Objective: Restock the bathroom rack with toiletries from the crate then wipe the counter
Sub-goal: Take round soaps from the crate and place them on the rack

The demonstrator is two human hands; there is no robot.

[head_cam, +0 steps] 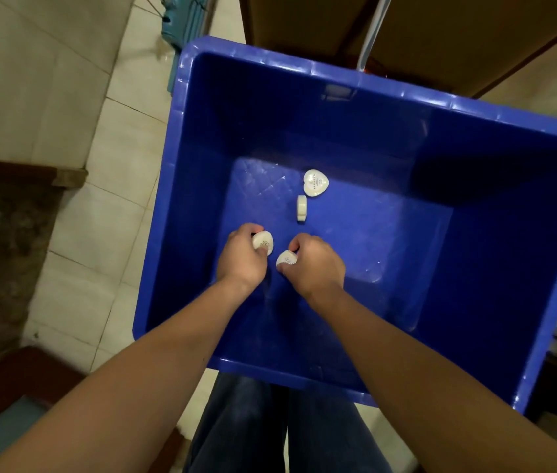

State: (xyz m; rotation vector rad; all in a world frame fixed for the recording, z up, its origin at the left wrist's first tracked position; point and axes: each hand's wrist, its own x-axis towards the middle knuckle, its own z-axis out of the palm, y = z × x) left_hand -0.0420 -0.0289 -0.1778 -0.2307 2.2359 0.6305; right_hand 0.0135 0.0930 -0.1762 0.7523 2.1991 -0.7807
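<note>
Between left fingers (251,229), a heart soap (265,240)

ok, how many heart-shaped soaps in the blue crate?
4. Flat soap on the crate floor; on-edge soap just nearer the person; third soap held by left hand; fourth soap held by right hand. Others may hide under hands.

- Centre: blue crate (181,199), seen from above; pale floor tiles (75,206) to its left.
- Lower left of the crate bottom: left hand (241,259) grips a white heart-shaped soap (264,242).
- Just beside it: right hand (316,266) pinches a second soap (286,258).
- Farther in: third soap (315,183) lying flat; fourth soap (301,208) standing on edge, near it.
- Below the crate: dark trouser legs (236,428).
</note>
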